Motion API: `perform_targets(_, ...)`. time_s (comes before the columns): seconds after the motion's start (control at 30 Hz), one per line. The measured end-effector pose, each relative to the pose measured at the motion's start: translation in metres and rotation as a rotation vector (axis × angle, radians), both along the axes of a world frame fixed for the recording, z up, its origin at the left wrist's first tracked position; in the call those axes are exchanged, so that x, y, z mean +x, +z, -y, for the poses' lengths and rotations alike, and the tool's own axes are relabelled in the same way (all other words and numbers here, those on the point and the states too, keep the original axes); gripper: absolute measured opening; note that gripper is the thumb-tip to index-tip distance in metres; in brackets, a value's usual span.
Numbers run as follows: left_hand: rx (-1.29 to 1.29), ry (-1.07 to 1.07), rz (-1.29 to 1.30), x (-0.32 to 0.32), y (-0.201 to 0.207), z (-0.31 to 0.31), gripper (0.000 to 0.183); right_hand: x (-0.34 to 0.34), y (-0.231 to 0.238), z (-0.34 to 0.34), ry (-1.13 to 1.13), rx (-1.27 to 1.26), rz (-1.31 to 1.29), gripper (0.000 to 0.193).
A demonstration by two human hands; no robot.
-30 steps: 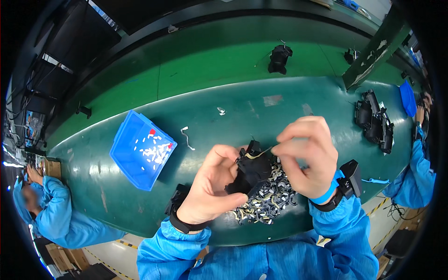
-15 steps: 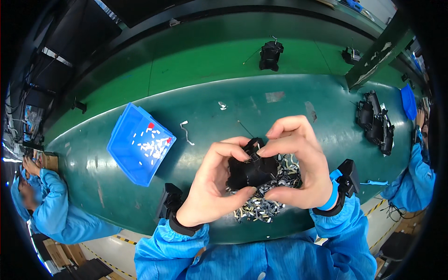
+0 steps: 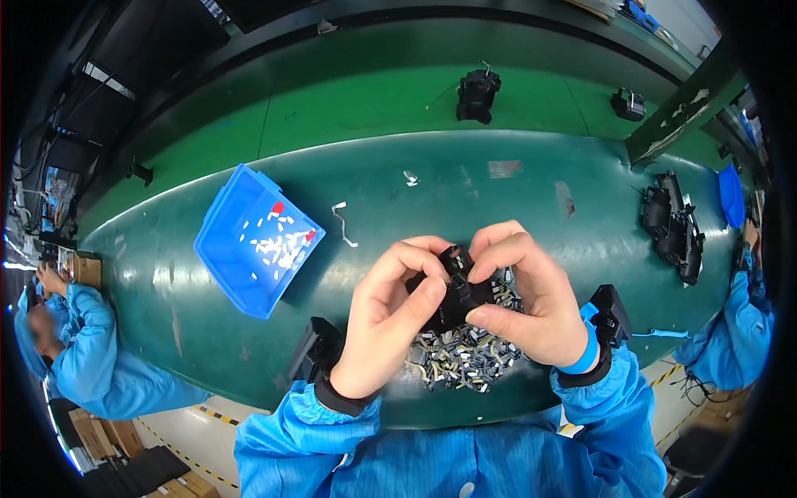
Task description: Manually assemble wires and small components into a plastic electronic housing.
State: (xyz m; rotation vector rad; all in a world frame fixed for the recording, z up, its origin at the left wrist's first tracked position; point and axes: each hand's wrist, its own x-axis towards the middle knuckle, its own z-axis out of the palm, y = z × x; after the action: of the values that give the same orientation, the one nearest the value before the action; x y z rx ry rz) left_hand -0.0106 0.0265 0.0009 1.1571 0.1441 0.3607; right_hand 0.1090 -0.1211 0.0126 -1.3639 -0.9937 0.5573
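Note:
Between both hands is a black plastic housing, held above a pile of small connectors with short wires. My left hand grips its left side, with thumb and fingers bent together near the upper edge. On the other side, my right hand pinches the housing, its index fingertip at the top and its thumb on the front face. The fingers partly hide the housing, and whatever small piece lies between the fingertips cannot be made out.
A blue bin with white and red bits stands left, beside a loose short cable. Black assemblies lie right, near another blue bin. Another black housing sits beyond the table. People in blue work at both ends.
My left thumb has moved from the housing's lower edge up to its top. My right thumb has come up onto its front face. The view has shifted slightly.

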Motion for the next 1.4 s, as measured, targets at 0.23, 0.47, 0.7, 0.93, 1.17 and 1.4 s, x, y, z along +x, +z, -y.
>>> perform_targets(0.23, -0.04, 0.024, -0.072, -0.003, -0.002, -0.001, 0.006, 0.002, 0.003, 0.0, -0.004, -0.055, 0.181, 0.033)
perform_targets(0.47, 0.101, 0.109, -0.092, -0.005, 0.0, 0.005, 0.006, 0.006, 0.002, 0.001, -0.024, -0.063, 0.269, 0.032)
perform_targets(0.7, 0.468, 0.291, -0.077, -0.003, 0.003, 0.007, 0.007, 0.005, 0.003, 0.0, -0.091, -0.078, 0.237, 0.03)
perform_targets(0.93, 0.621, 0.334, -0.099, -0.004, 0.008, 0.005, 0.007, 0.001, 0.006, -0.001, -0.077, -0.119, 0.238, 0.029)
perform_targets(1.17, 0.757, 0.248, -0.087, -0.005, 0.011, -0.009, 0.01, -0.001, 0.006, 0.0, -0.07, -0.147, 0.311, 0.025)
perform_targets(1.4, 1.403, 0.581, -0.033, -0.009, 0.027, -0.001, 0.021, -0.001, 0.007, 0.002, -0.113, -0.133, 0.379, 0.024)
